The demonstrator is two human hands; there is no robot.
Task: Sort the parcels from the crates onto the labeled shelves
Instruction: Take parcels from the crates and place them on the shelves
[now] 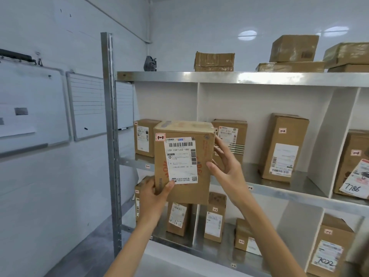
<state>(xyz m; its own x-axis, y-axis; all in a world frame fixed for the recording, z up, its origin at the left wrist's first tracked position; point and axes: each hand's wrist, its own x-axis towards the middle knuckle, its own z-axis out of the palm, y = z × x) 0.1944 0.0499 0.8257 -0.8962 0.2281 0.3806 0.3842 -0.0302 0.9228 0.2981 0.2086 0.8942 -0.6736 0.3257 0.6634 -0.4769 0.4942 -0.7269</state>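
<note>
**Parcel tagged 1-1 held up in front of its bay**

The parcel (183, 162) is upright in the air in front of the shelf (279, 193), touching no surface, with its printed shipping label (180, 159) turned toward the camera. It is probably held this way so that the red tag (160, 137) at its top left corner, marked 1-1, can be read against the shelf label (147, 166) on the shelf's front edge, which appears to carry the same mark (it is small, so this is a guess).

Both hands are clamped on the parcel. The left hand (153, 194) takes the lower left corner, with its thumb across the front face beside the shipping label and its fingers out of sight behind. The right hand (225, 168) grips the right edge higher up, thumb on the front and fingers spread along the side face. The parcel sits between the two hands, braced at diagonally opposite points, which should stop it from tipping.

The leftmost bay lies just behind the parcel, bounded on its right by a white divider (197, 100), and one box (144, 137) already stands in it. The parcel likely belongs beside that box. No crates are in view.
</note>
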